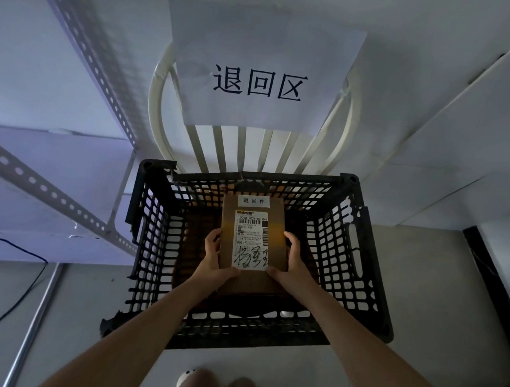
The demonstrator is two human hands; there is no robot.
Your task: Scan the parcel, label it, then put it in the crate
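A: Parcel position?
B: The cardboard parcel (pixel 253 240) is sitting inside the black crate (pixel 359 256), label side up.
A: Hand status?
B: The left hand (pixel 215 260) is clasping its left edge; the right hand (pixel 291 260) is clasping its right edge, fingers curling around the sides.

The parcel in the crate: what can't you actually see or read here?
- Head view: parcel underside, hidden by itself; whether it rests on the crate floor is unclear.
- Shipping label small print: too small.
- Left hand and right hand fingers partly behind the box.
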